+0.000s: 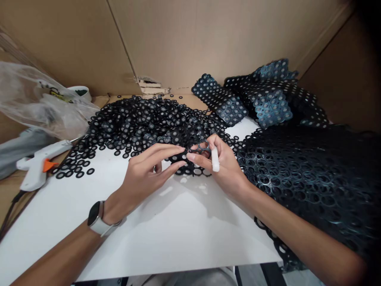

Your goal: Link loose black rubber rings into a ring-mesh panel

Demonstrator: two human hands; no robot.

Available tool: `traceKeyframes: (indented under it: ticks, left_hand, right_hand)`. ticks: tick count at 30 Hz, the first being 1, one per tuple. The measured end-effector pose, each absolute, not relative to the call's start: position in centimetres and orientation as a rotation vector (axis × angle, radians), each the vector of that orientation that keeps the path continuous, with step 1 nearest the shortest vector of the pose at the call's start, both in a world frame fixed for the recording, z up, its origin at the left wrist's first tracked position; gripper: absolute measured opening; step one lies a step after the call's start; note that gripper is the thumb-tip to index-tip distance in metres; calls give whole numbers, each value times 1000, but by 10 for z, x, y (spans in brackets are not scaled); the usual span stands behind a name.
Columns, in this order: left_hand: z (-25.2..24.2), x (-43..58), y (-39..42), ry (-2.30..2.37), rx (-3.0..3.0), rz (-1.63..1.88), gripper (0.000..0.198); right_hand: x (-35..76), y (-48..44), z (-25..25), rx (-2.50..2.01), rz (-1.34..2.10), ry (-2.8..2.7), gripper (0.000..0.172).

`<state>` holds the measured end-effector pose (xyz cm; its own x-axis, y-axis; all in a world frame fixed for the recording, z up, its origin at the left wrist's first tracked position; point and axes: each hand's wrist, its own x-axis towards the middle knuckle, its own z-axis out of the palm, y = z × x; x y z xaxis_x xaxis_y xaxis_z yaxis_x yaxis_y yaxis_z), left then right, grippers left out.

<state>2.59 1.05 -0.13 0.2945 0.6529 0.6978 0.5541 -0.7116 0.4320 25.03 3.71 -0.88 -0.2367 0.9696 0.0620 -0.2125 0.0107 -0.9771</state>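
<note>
My left hand (149, 165), with a watch on its wrist, has thumb and fingertips closed on the left edge of a small piece of joined black rings (197, 171). My right hand (222, 161) pinches the right side of the same piece, where a few rings (203, 147) stand up between the fingers. Against the right hand's fingers is a short white cylinder (215, 159); whether it is a held stick or a finger wrap I cannot tell. Behind the hands lies a large heap of loose black rings (143, 123). The fingers partly hide the piece.
A white glue gun (40, 165) with an orange trigger lies at the left, near a clear plastic bag (44, 103) and a white cup (80, 92). Folded ring sheets (256, 95) sit at the back right. A large ring sheet (309, 178) covers the white table's (178, 238) right side.
</note>
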Motion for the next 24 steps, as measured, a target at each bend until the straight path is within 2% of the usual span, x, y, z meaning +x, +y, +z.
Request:
traceKeyframes:
  ticks: [4, 8, 12, 16, 18, 21, 24]
  left_hand:
    - [-6, 23, 12, 1209, 2539, 1391, 29]
    - [-7, 20, 12, 1300, 2569, 1316, 30]
    - [-4, 27, 10, 1282, 2360, 1253, 14]
    - [2, 20, 19, 1479, 1893, 1326, 30]
    - [4, 10, 26, 1566, 1809, 1434, 25]
    - [6, 2, 29, 1558, 1856, 1550, 25]
    - [6, 9, 22, 1369, 2100, 1477, 23]
  right_hand:
    - [251, 37, -7, -897, 1470, -1314, 76]
    - [251, 38, -8, -864, 1483, -1344, 71]
    - [251, 35, -6, -817, 1480, -1379, 71]
    - [250, 32, -3, -840, 1460, -1434, 68]
    - [250, 33, -2, -867, 1454, -1416, 69]
    - [251, 34, -3, -901, 1439, -1342, 71]
    - [251, 36, -6, -925, 1410, -1264, 67]
